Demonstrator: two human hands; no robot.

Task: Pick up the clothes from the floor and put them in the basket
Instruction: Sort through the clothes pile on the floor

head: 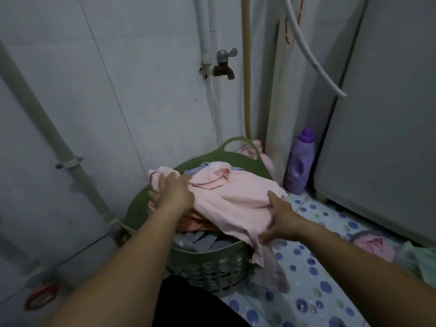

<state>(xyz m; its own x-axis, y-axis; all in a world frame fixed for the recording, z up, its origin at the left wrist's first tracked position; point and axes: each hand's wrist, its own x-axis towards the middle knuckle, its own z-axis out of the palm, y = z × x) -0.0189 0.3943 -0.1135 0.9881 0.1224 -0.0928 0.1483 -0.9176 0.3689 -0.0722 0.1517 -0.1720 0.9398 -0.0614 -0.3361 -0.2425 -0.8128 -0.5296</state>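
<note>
A pale pink garment (238,199) lies spread over the top of a green plastic basket (207,267), with one end hanging over the basket's right rim toward the floor. Blue, grey and orange clothes show beneath it inside the basket. My left hand (173,191) rests on the garment's left end, fingers closed into the cloth. My right hand (279,219) grips the garment's right edge near the rim. On the floor at the right lie a pink garment (375,245) and a light green one (418,261).
A tiled wall with a tap (224,63) and pipes stands behind the basket. A purple detergent bottle (299,161) stands at the right, beside a white washing machine (387,138). A hose (311,57) hangs above. The floor has blue-dotted tiles (313,286). A red ring (41,296) lies at lower left.
</note>
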